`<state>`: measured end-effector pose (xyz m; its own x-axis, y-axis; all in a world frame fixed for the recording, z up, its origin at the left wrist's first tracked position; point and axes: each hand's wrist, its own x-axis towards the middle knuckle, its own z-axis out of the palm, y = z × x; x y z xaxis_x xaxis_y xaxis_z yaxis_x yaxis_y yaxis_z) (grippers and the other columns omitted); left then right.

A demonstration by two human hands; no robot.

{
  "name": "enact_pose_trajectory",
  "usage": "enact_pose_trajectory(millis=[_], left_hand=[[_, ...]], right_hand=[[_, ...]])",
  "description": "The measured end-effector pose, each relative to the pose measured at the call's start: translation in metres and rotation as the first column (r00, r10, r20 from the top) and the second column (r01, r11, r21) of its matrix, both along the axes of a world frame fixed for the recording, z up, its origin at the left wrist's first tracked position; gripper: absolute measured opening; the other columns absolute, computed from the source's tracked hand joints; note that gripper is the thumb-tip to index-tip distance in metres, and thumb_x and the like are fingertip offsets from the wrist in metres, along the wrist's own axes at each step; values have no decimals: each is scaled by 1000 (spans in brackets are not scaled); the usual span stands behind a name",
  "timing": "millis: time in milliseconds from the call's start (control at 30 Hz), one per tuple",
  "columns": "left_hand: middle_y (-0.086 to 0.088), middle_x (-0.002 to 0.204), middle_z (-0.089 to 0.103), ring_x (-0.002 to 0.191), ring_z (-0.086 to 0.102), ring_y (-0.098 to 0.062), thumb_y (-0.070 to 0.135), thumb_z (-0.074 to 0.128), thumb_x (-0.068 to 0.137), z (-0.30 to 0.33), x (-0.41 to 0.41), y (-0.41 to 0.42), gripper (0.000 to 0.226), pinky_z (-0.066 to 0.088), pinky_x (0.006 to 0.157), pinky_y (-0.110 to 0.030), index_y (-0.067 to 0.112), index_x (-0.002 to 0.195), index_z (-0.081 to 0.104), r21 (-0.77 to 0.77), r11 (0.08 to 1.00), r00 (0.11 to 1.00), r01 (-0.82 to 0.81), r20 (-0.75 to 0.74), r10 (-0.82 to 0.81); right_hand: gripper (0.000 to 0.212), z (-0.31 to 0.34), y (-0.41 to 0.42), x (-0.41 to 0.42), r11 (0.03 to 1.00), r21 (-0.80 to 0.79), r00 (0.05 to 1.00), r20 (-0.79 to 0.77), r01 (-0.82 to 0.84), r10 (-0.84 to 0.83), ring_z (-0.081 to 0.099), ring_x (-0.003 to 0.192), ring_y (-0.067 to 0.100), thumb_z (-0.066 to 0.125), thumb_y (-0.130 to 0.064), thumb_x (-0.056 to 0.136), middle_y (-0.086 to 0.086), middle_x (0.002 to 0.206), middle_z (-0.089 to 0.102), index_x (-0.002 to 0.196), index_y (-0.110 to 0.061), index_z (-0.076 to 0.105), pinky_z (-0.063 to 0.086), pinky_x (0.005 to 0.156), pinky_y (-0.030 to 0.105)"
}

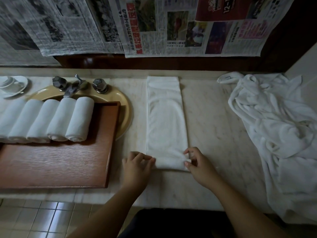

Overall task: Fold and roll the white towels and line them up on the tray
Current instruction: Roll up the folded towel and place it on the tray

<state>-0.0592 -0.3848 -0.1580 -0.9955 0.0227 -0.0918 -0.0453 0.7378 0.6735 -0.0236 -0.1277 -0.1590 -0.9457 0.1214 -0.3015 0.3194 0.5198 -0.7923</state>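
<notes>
Head view: a long folded white towel (165,117) lies flat on the marble counter (214,117), running from near to far. Its near end has been turned up into a small first curl. The left hand (137,166) grasps the left corner of that curl with bent fingers. The right hand (197,162) pinches the right corner between thumb and fingertips.

So the folding looks done, and the rolling is just starting.

To the left sits a brown wooden tray (60,162), partly over a yellow sink (123,103) with silver taps (77,84). At least five rolled towels (51,120) lie side by side on the far part of the tray, touching each other. There is bare tray just to the right of the last roll, so the new one could go there.

Next, I think both hands need to push the curl away, toward the far end, keeping it tight and the two sides even. If one side goes faster, the roll may come out crooked like a cone.

On the right lies a heap of loose white towels (277,127). Far left there is a cup and saucer (12,85), and newspapers (154,26) hang on the far wall
</notes>
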Motion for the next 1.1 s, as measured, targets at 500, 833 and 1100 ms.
enact_pose_trajectory(millis=[500,833,1100], left_hand=[[0,122,60,108,57,-24,19,52,87,1,22,7,45,54,89,-38,11,127,70,-502,764,732,406,-322,-600],[16,114,70,103,60,-14,54,63,96,1,-14,-6,33,51,88,-33,39,125,69,-112,928,928,356,-73,-365],[8,80,72,72,66,-11,55,85,80,17,-36,6,31,54,64,-34,33,83,62,251,968,970,-17,239,-45]], right_hand=[[45,5,-45,38,621,777,857,-248,-102,451,62,95,29,50,-13,78,6,107,61,119,-11,69,55,73,40],[41,-15,2,6,946,298,941,-268,-124,208,48,96,7,58,-50,95,-15,104,49,123,-27,76,38,91,18],[11,-6,-1,-19,999,24,996,-78,39,-37,58,73,15,74,-32,94,-1,84,61,97,-36,65,46,70,30]])
